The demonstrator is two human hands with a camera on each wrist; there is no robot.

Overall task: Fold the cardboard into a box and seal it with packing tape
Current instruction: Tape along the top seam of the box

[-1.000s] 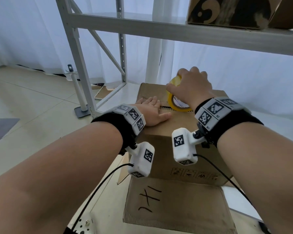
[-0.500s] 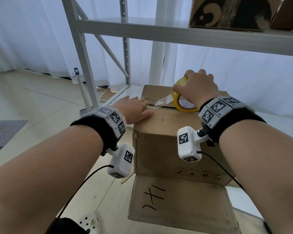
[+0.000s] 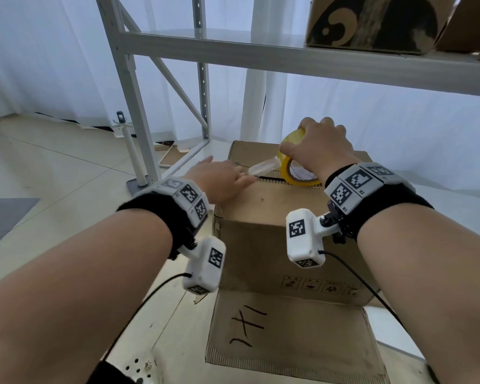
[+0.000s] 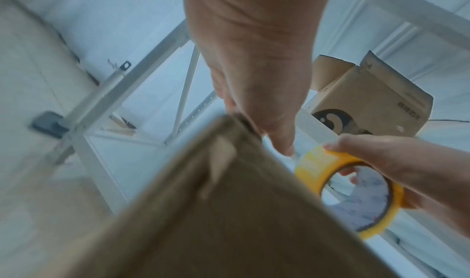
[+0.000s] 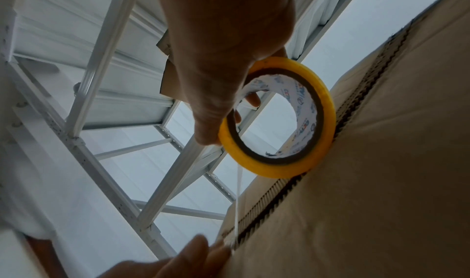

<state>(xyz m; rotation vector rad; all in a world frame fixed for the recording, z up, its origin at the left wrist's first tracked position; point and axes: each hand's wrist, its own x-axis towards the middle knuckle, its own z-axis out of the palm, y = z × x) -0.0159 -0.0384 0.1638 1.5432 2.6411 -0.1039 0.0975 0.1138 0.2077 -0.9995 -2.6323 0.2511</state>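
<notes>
A brown cardboard box (image 3: 261, 217) stands on the floor with its top flaps folded shut along a seam. My right hand (image 3: 319, 148) grips a yellow roll of packing tape (image 3: 284, 167), standing on edge on the seam. A clear strip of tape (image 3: 263, 167) runs left from the roll to my left hand (image 3: 222, 181), whose straight fingers press its end at the box's left top edge. The right wrist view shows the roll (image 5: 328, 111), the strip (image 5: 237, 202), the box top (image 5: 381, 182) and the left fingers (image 5: 178, 262). In the left wrist view the box corner (image 4: 229, 222) is blurred below my left hand (image 4: 254, 61).
A grey metal shelf rack (image 3: 288, 54) rises behind and over the box, with printed cartons (image 3: 372, 23) on it. A loose flap (image 3: 288, 342) with handwriting lies on the floor at the box's near side. A white stand (image 3: 130, 151) and a grey mat (image 3: 0, 217) are at the left.
My left hand slid from the middle of the box top to its left edge. A strip of tape now stretches between it and the roll, which stayed under my right hand.
</notes>
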